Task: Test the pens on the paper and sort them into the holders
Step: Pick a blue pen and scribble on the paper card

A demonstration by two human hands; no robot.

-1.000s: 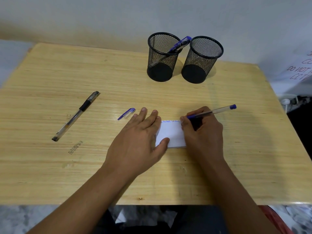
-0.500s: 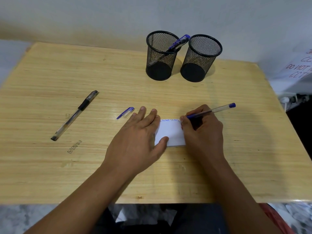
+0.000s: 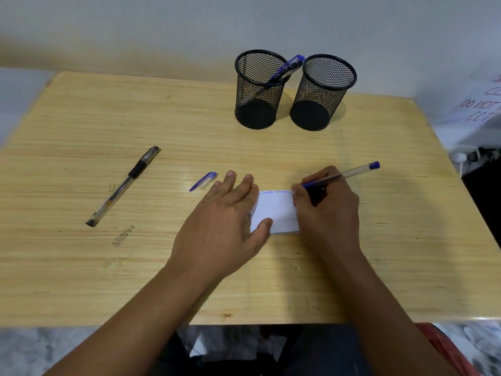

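Centrally, the left hand [image 3: 225,223] lies flat with straight fingers, pinning the paper's [image 3: 276,213] left edge; the right hand [image 3: 325,213] grips a blue pen [image 3: 341,175] at the top edge. 2 mesh holders [image 3: 259,89] stand near the tabletop's [image 3: 81,280] far edge — 1 holds a pen [image 3: 287,67]. Left of the hands lie a cap [image 3: 203,181] and black pen [image 3: 123,185] — bare wood around them.

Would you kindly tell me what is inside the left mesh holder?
The left mesh holder has one blue pen leaning on its rim, top sticking out. Through the mesh, nothing else shows; the black base hides the pen's tip.
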